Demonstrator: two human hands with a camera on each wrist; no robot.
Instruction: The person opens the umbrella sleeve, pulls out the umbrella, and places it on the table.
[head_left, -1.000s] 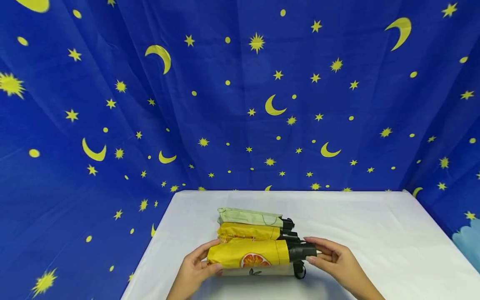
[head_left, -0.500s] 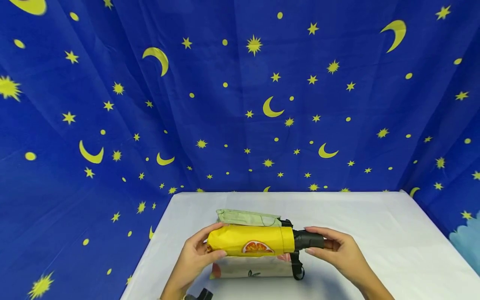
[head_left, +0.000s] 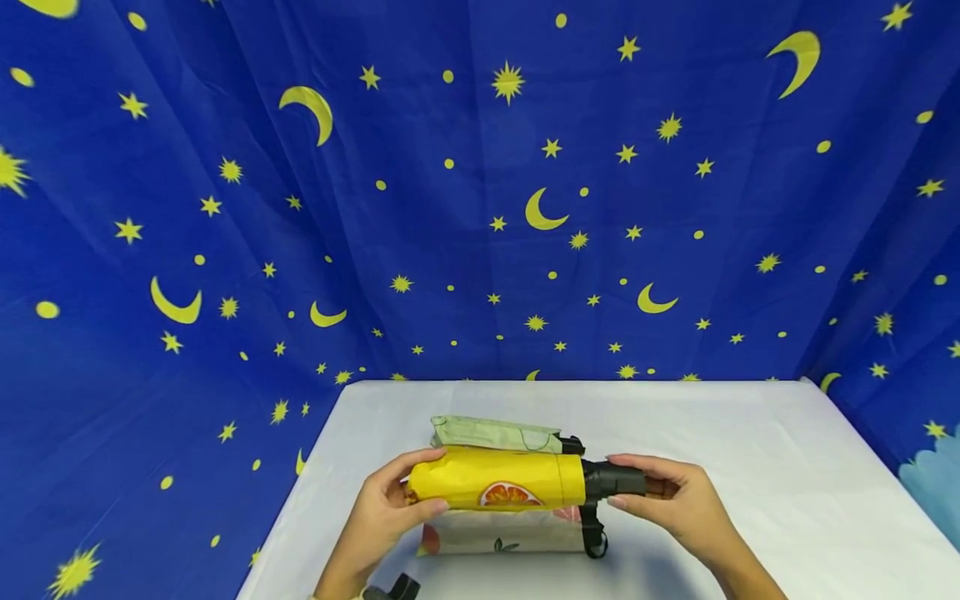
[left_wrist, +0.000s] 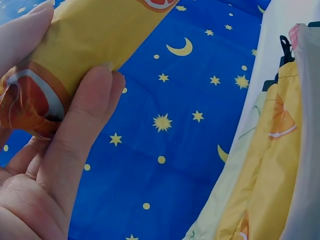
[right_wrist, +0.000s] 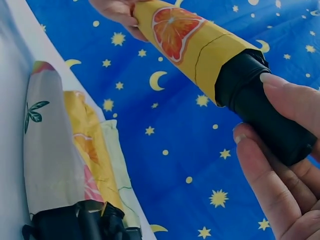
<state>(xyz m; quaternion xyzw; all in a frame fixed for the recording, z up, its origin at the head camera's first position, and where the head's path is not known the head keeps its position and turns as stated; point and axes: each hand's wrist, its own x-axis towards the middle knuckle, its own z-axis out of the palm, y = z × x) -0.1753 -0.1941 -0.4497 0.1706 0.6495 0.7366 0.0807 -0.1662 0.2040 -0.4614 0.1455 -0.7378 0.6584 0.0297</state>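
Note:
Both hands hold a folded yellow umbrella (head_left: 487, 479) with an orange-slice print, level and raised over the others. My left hand (head_left: 378, 508) grips its cloth end, thumb on the near side and fingers at the far side. At the other end, my right hand (head_left: 686, 504) pinches the black handle (right_wrist: 265, 107) between thumb and fingers. Below lie a beige umbrella (head_left: 468, 537) with fruit and leaf print, a second yellow umbrella (right_wrist: 84, 117) and a pale green umbrella (head_left: 491, 433), side by side. The held umbrella hides the second yellow one in the head view.
A white cloth covers the table (head_left: 765, 450). Blue curtain (head_left: 420, 233) with yellow moons and stars hangs behind it and at both sides. A black device (head_left: 401, 587) shows at the left wrist. The lying umbrellas' black handles point right.
The held yellow umbrella has risen off the others with both hands, shifting slightly right at first. More of the beige umbrella shows. Over the last half second it has stayed nearly still.

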